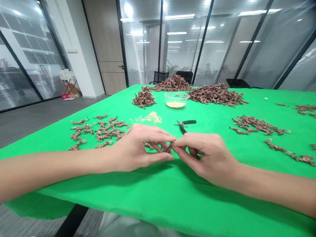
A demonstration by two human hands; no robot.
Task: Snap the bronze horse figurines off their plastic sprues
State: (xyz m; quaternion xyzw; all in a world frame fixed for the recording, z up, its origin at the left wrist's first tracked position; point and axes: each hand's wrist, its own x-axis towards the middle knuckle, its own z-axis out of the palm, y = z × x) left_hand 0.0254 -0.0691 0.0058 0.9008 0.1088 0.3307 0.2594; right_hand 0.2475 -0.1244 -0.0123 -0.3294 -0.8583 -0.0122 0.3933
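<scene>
In front of me my left hand (138, 147) has its thumb and fingers closed around a small brown knotted piece (169, 148). My right hand (207, 156) pinches the same piece's right end between thumb and index finger; anything finer at its fingertips is too small to make out. Just beyond the hands lie small pliers (187, 122) with black handles, one handle partly hidden behind my right hand. Several similar brown pieces (102, 128) with pale tips are scattered to the left. A spill of tiny beige beads or grains (152, 117) lies behind my left hand.
A clear plastic bowl (176, 100) holds more beige grains. Large heaps of brown pieces (216, 95) and a smaller heap (143, 97) stand at the back. Loose groups (257, 124) and short rows (289, 152) lie rightward on the green cloth (153, 192), whose near edge faces me.
</scene>
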